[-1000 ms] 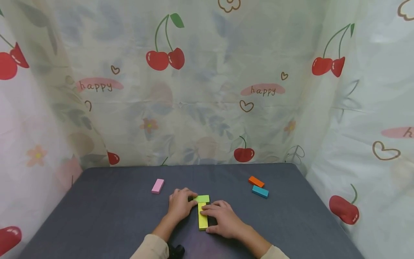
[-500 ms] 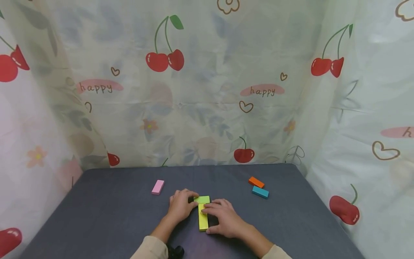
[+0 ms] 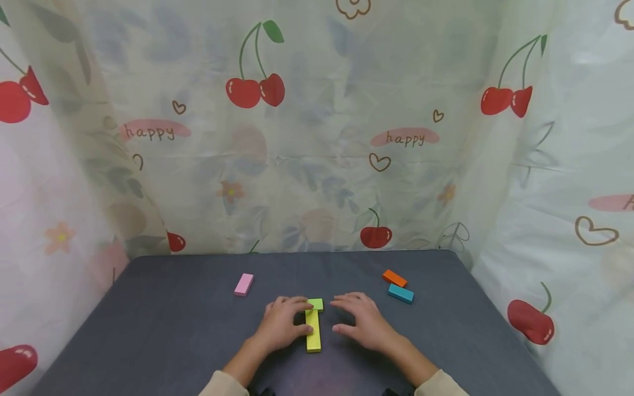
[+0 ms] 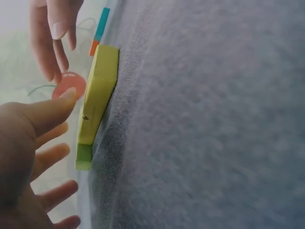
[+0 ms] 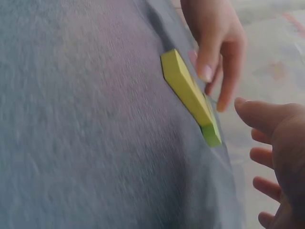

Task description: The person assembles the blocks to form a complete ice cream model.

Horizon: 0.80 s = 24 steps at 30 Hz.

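A yellow block (image 3: 313, 335) lies lengthwise on the dark tabletop, its far end against a lime green block (image 3: 316, 304) set crosswise, so the pair forms a T. My left hand (image 3: 283, 324) hovers just left of and over the two blocks, fingers spread and holding nothing. To the right of them, apart from both, my right hand (image 3: 364, 324) is raised with loose, parted fingers. In the left wrist view the yellow block (image 4: 99, 90) shows flat on the cloth, clear of the left thumb. The right wrist view shows the green block (image 5: 211, 135) touching the yellow one's end.
A pink block (image 3: 244, 285) lies at the back left of the table (image 3: 188, 330). At the back right, an orange block (image 3: 394, 278) and a blue block (image 3: 400, 293) lie close together. A cherry-printed curtain (image 3: 317, 137) stands behind the table.
Both hands have let go of the blocks. The right hand has moved away to the right, and the left has lifted with its fingers over the blocks. The T of blocks looks unchanged.
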### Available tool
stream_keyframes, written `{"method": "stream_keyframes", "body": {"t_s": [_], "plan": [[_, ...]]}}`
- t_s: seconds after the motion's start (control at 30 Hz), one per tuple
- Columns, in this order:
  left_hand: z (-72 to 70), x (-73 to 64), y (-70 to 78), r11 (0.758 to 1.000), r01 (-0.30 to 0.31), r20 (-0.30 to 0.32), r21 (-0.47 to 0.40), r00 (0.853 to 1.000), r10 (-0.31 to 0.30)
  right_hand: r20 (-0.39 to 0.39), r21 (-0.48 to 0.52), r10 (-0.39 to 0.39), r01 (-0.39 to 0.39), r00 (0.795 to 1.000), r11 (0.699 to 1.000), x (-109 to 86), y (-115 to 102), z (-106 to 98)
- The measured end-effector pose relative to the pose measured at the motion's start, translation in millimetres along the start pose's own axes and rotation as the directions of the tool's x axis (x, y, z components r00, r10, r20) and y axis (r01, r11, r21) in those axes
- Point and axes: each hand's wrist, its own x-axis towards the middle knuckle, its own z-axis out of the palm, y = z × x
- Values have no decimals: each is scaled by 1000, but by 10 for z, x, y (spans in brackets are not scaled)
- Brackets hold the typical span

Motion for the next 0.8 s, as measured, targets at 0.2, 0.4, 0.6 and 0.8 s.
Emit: {"method": "stream_keyframes", "body": {"t_s": [0.2,0.4,0.6,0.8], "plan": [[15,-49,-1,999,5,121,43,993,-11,-44,-28,51,-52,998,998,-22,116,-71],[11,-92,40,998,7,142,59,990,-15,-134,-77,64,-75,989,994,-22,274,-165],[13,-116,55,998,10,135,56,991,-18,-222,-132,62,-93,973,987,-21,484,-253],[13,-121,62,999,28,140,46,990,-34,-279,-186,103,-159,955,969,-23,670,-316]]}}
